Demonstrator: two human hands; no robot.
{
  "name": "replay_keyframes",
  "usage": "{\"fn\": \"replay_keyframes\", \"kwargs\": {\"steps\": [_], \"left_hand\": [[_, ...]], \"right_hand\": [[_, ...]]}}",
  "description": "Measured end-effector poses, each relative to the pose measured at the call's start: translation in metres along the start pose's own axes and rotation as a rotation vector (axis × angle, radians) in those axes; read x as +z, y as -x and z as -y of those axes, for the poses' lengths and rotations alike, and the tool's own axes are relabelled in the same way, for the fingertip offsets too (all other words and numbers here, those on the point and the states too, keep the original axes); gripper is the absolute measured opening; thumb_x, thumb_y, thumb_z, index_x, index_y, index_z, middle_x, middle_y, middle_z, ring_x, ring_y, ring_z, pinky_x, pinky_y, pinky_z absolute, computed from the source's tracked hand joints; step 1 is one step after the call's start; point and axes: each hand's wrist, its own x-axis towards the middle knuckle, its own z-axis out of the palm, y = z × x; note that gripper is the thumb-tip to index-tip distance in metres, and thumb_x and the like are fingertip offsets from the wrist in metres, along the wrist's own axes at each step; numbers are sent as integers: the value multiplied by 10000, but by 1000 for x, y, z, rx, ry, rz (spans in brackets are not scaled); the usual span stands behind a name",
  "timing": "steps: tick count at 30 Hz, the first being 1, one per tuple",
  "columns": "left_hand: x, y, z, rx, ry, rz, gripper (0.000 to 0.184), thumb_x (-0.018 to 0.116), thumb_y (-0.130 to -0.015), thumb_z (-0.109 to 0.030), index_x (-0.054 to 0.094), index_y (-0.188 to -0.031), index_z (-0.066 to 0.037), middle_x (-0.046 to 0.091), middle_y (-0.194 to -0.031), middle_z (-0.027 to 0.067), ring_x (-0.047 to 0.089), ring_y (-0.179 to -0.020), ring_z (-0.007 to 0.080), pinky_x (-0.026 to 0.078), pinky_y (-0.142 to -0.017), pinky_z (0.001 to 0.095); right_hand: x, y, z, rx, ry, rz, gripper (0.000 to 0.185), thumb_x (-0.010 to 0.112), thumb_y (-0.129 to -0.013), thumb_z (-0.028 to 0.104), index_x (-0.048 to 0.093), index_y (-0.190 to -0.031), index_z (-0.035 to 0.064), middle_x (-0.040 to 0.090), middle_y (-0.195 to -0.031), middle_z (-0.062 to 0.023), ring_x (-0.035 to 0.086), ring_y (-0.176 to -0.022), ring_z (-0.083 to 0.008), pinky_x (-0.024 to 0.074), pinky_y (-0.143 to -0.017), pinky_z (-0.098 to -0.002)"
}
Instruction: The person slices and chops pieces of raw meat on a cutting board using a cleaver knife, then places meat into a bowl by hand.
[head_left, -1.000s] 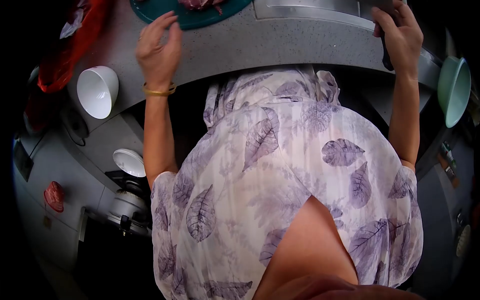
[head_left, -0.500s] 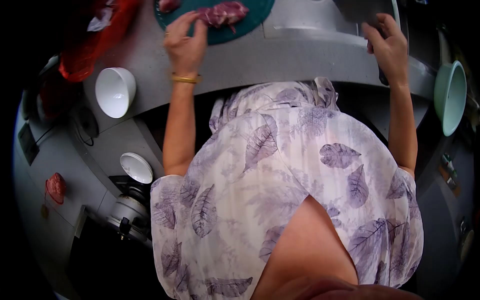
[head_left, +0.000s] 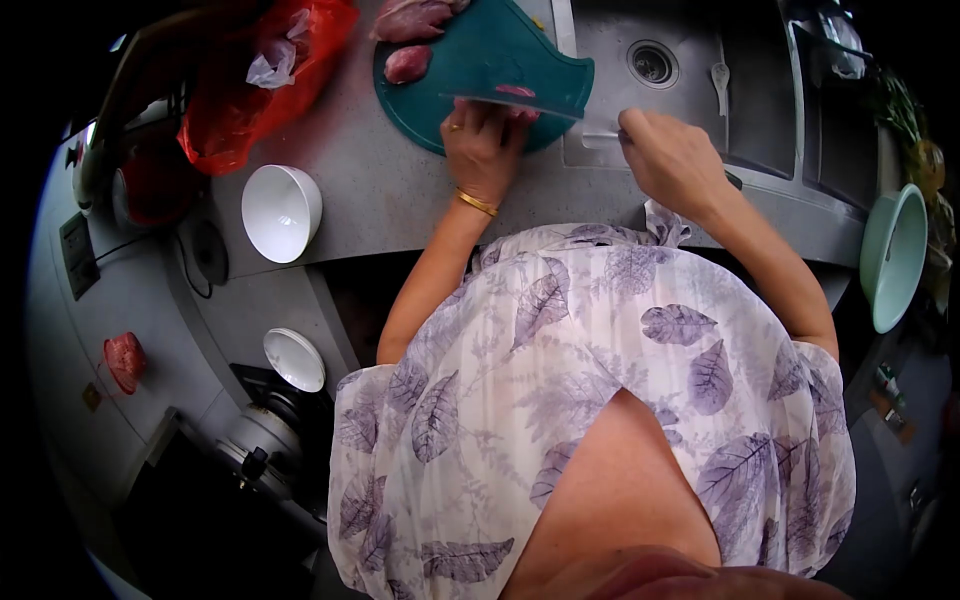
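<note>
A teal cutting board (head_left: 470,60) lies on the counter beside the sink. My left hand (head_left: 482,155) presses curled fingers on a piece of raw meat (head_left: 517,92) near the board's front edge. My right hand (head_left: 672,160) is closed round the handle of a kitchen knife (head_left: 550,108). Its blade shows nearly edge-on, reaching left across the meat just beyond my left fingertips. Whether the blade touches the meat I cannot tell. A small chunk of meat (head_left: 408,64) and a larger raw piece (head_left: 415,18) sit farther back on the board.
To the left are a red plastic bag (head_left: 225,120) and a white bowl (head_left: 282,213). The metal sink (head_left: 690,95) with a white spoon (head_left: 720,88) lies right, a pale green basin (head_left: 893,258) beyond it. Stacked white dishes (head_left: 295,360) and a pot (head_left: 262,440) stand lower left.
My right hand has brought the knife left from over the sink to the board. My left hand has settled on the meat with its fingers curled. The view has shifted too.
</note>
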Motion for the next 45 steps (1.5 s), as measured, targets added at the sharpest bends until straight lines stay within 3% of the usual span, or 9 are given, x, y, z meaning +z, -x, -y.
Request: {"fn": "replay_keyframes", "kwargs": {"steps": [5,10,19,26,31,34,38,44,45], "left_hand": [[-6,5,-7,-14,-67,-51,215,700,-639,-93,640,-843,-64,597,-800,73,561,-734,279,434,-608,373],[-10,18,-14,-50,-52,-54,240,709,-636,-104,662,-870,-76,615,-822,68,561,-745,262,425,-694,365],[-12,31,-20,-123,-60,-81,273,739,-625,-135,669,-883,-78,643,-845,61,582,-819,268,412,-758,355],[-13,18,-26,-128,55,44,61,618,-665,-55,603,-721,-73,607,-760,100,578,-695,309,451,-597,391],[-2,32,-18,-159,-41,-110,178,709,-644,-142,663,-806,-83,609,-754,70,571,-727,296,440,-689,386],[1,40,-9,-165,-102,-96,196,736,-644,-163,682,-818,-89,612,-756,64,565,-729,299,443,-728,380],[4,36,-3,-174,-128,-105,176,744,-653,-178,689,-800,-98,638,-803,67,583,-756,280,441,-734,365],[10,33,-10,-185,-86,-108,194,757,-651,-207,693,-805,-108,661,-842,38,599,-800,254,440,-739,353],[13,37,-7,-175,-60,-97,248,720,-678,-222,680,-895,-109,627,-873,55,581,-809,265,427,-717,369]], "right_hand": [[2,2,5,-96,104,56,119,522,-791,93,472,-887,45,557,-722,-131,586,-690,-301,477,-570,-395],[3,-4,4,-184,151,120,139,538,-766,80,466,-875,34,555,-717,-139,592,-685,-295,486,-550,-379],[18,-3,14,-307,390,107,143,558,-728,49,426,-777,24,540,-627,-141,587,-524,-278,463,-422,-349],[24,-21,20,-311,258,154,133,548,-738,54,426,-774,19,554,-624,-142,614,-546,-280,496,-441,-340],[59,-61,34,-470,156,-2,109,536,-769,57,447,-814,14,572,-620,-149,636,-595,-288,509,-473,-351],[59,-71,33,-415,147,71,114,535,-779,61,449,-839,17,586,-639,-161,638,-607,-286,511,-489,-346],[39,-38,-5,-301,105,240,151,536,-782,60,417,-850,-1,595,-672,-181,623,-636,-344,496,-508,-408],[29,-38,-8,-282,173,281,131,506,-794,49,401,-855,-2,591,-698,-186,609,-632,-362,485,-520,-436],[39,-52,-1,-319,137,242,138,511,-791,52,405,-860,-5,588,-683,-180,609,-624,-355,484,-511,-430]]}}
